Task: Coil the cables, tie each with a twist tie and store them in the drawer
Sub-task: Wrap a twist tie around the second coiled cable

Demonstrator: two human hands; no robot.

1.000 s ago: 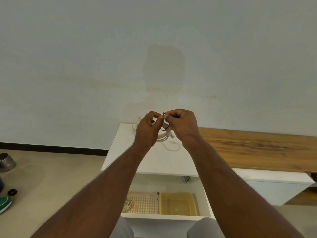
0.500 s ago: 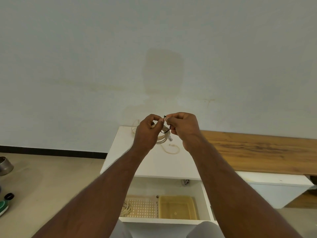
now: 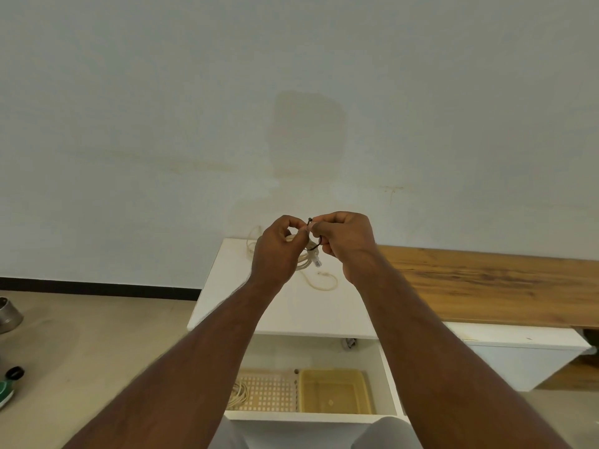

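My left hand [image 3: 275, 251] grips a coiled cream cable [image 3: 306, 258] above the white cabinet top [image 3: 227, 299]. A black twist tie [image 3: 315, 234] loops around the coil, and my right hand [image 3: 343, 241] pinches its ends. A clear plug on the cable hangs below my fingers. Another loose cream cable [image 3: 324, 281] lies on the cabinet top behind my hands. Below me the drawer [image 3: 311, 416] stands open, with a coiled cable [image 3: 239, 394] lying in its perforated left tray.
A yellow plastic bin [image 3: 334, 393] sits in the drawer's right half. A wooden bench top [image 3: 486, 283] runs to the right of the cabinet. On the floor at the left stand a metal pot [image 3: 8, 315] and a green bottle [image 3: 6, 387].
Both hands stay together at the coil, with the fingers shifting slightly on the twist tie. The view has tilted a little.
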